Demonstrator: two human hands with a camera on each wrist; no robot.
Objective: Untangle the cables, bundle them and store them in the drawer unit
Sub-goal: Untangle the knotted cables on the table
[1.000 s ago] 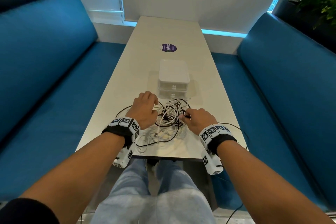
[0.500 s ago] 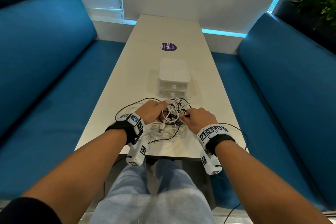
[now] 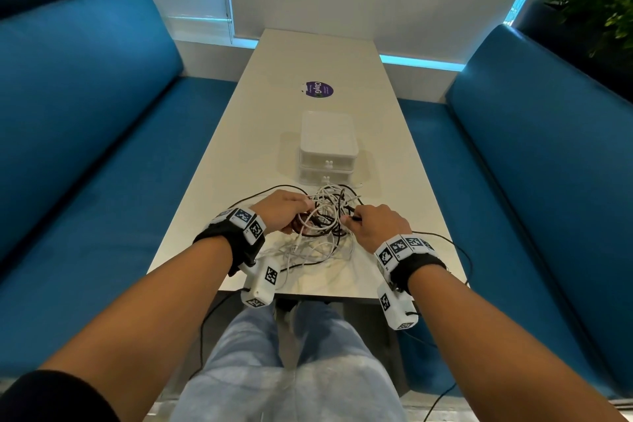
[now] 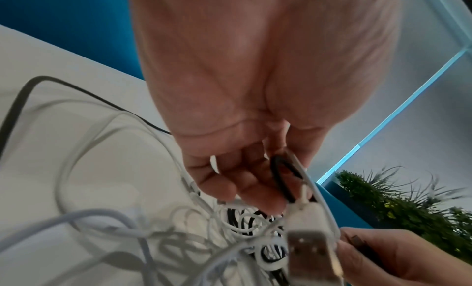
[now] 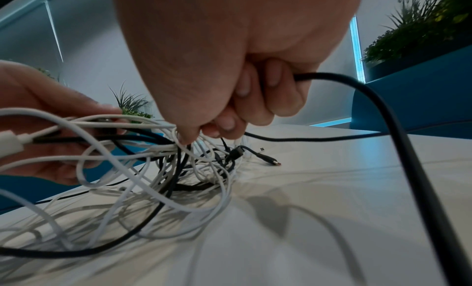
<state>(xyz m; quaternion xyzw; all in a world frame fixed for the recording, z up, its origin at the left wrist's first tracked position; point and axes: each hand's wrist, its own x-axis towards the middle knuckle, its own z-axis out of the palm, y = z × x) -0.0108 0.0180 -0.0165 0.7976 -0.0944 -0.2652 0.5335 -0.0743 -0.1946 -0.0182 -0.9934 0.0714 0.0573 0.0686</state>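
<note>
A knot of white and black cables [image 3: 325, 219] lies on the near end of the pale table [image 3: 260, 134], partly lifted between both hands. My left hand [image 3: 284, 212] grips several white and black strands at the tangle's left side; in the left wrist view its fingers [image 4: 258, 191] curl round a black loop and a white cord whose USB plug [image 4: 309, 250] hangs below. My right hand [image 3: 373, 223] grips a thick black cable [image 5: 378, 100] and pinches strands at the tangle's right side. The white two-drawer unit [image 3: 328, 147] stands just beyond the cables, both drawers closed.
A purple round sticker [image 3: 319, 89] lies on the table beyond the drawer unit. Blue benches [image 3: 102, 134] flank the table on both sides. Plants stand behind the right bench [image 3: 589, 3]. A black cable [image 3: 455, 247] trails off the table's right edge.
My left hand has turned from lying on top of the tangle to gripping its left side, lifting strands. The right hand has kept its hold and place.
</note>
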